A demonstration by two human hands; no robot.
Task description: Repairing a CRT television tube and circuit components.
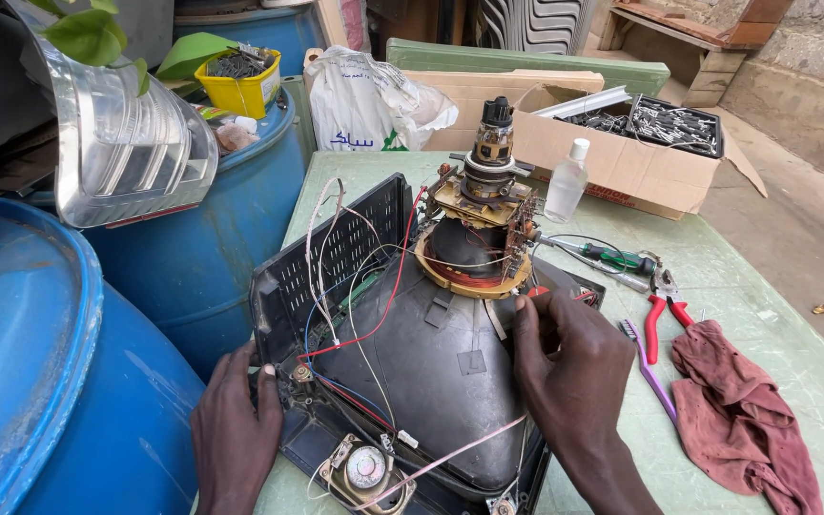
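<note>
An opened old television lies face down on the green table [774, 343]. Its dark picture tube [431, 362] bulges upward, with a copper-wound yoke and small circuit board [481, 215] on the neck. Red, white and blue wires [355, 286] run across the tube. My left hand [234, 429] rests on the left edge of the black plastic frame [336, 253], fingers spread near a corner mount. My right hand [569, 367] lies flat on the tube's right side, fingertips touching near the yoke. A small round speaker [366, 469] sits at the near edge.
Red-handled pliers [660, 315], a green screwdriver [612, 257], a purple toothbrush [646, 367] and a maroon rag [741, 420] lie to the right. Behind are a clear bottle [566, 181] and a cardboard box [622, 153] of parts. Blue barrels [59, 381] crowd the left.
</note>
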